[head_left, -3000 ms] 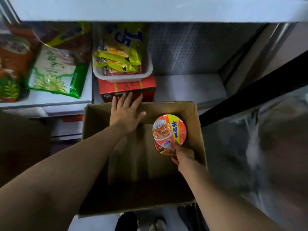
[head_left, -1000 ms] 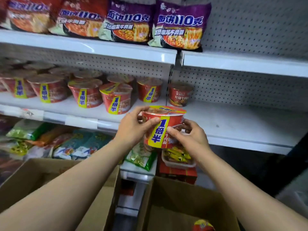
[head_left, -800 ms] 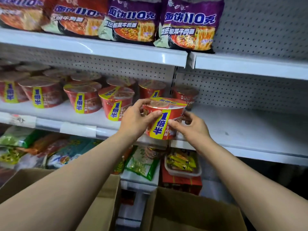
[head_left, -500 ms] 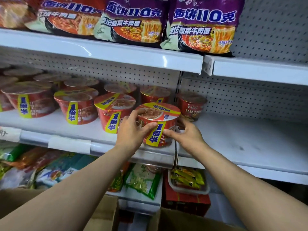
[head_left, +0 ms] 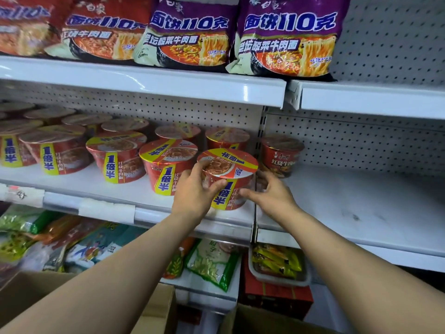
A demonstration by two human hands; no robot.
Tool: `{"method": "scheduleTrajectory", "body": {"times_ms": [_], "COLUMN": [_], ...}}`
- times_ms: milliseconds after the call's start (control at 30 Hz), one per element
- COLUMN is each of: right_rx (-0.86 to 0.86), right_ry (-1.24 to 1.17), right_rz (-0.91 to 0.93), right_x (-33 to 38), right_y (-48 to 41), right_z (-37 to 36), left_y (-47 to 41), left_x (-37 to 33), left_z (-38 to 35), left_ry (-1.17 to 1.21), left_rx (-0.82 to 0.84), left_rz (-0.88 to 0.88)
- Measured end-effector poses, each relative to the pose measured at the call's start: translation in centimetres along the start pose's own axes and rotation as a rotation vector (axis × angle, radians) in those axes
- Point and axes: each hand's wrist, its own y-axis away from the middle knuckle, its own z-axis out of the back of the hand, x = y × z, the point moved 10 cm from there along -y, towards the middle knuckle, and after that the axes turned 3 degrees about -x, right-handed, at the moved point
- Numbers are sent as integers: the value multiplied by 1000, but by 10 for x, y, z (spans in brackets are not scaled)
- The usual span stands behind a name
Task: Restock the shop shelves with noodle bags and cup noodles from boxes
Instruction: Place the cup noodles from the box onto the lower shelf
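Observation:
A red cup noodle (head_left: 228, 165) with a yellow-and-blue label stands on the white middle shelf (head_left: 337, 201), at the right end of a front row of like cups (head_left: 115, 155). My left hand (head_left: 195, 194) is wrapped around its left side, thumb on the front and fingers at the lid rim. My right hand (head_left: 272, 194) sits just to its right with fingers spread, only the thumb tip near the cup's wall. A lone cup (head_left: 280, 153) stands further back, past the shelf divider.
Purple and red noodle bags (head_left: 286, 37) line the top shelf. The lower shelf holds green snack bags (head_left: 212, 261) and a tray of yellow packets (head_left: 277, 261) on a red box (head_left: 277, 300). Open cardboard boxes (head_left: 36, 292) stand below. The shelf's right stretch is bare.
The cup went from the box up to the middle shelf in both hands and now rests on it. My right hand has loosened and drawn slightly to the right.

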Motion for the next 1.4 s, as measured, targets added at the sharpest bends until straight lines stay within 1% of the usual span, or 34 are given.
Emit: {"method": "scheduleTrajectory", "body": {"times_ms": [67, 167, 300, 533, 700, 867, 1000, 1200, 1300, 1400], "right_rx": [-43, -78, -82, -108, -96, -101, -94, -49, -36, -4], "right_ry": [136, 302, 491, 582, 624, 589, 568, 550, 483, 344], "right_rz": [4, 41, 61, 21, -36, -83, -155, -278, -369, -523], "right_x": [2, 9, 13, -4, -27, -60, -97, -167, -215, -272], "right_y": [7, 23, 55, 115, 152, 176, 186, 201, 218, 245], "right_z": [19, 54, 107, 195, 239, 259, 257, 226, 202, 166], "left_y": [9, 28, 60, 119, 159, 187, 200, 215, 224, 236], "left_x": [-11, -39, -87, -168, -191, -184, -165, -113, -75, -34], "left_z": [6, 12, -1, -52, -96, -141, -172, -218, -247, -277], "left_ry": [-42, -139, -172, -203, -278, -363, -396, -431, -453, -458], "left_rx": [-44, -103, -84, 4, 138, 259, 338, 451, 534, 627], "left_rz": [5, -35, -96, -180, -169, -141, -110, -80, -50, -25]}}
